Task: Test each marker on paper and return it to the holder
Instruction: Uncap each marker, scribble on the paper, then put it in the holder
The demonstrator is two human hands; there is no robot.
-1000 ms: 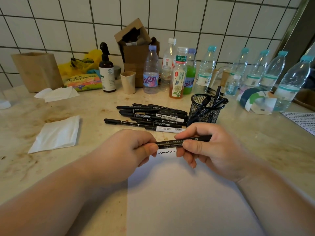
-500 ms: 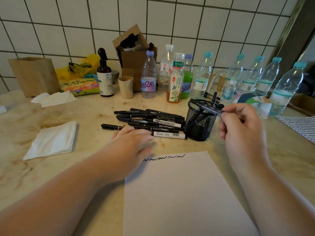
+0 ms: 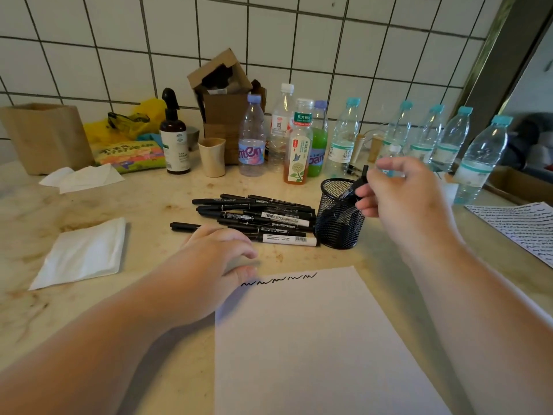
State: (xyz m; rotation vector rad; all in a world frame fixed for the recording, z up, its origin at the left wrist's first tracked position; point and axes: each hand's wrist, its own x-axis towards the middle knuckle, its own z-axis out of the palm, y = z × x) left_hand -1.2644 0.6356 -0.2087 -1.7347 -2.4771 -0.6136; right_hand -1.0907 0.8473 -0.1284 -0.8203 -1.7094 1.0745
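One tested black marker [image 3: 354, 187] now slants into the black wire-mesh holder [image 3: 339, 215], moved there from above the white paper sheet [image 3: 314, 339] a second ago; the right hand [image 3: 401, 193] loosens its grip around it, while the left hand [image 3: 218, 253], relaxed and empty, rests beside untested markers [image 3: 257, 218] on the desk [image 3: 134, 211].

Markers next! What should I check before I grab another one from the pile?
1. Last marker in the holder: ok, it is in the mesh cup.
2. Right hand has let it go: cannot tell, its fingers are blurred by the rim.
3. Left hand free: ok, it rests flat at the paper corner, holding nothing.
4. Pile within reach: ok, just beyond the left hand.
5. Room to scribble: ok, one squiggle on top, blank below.
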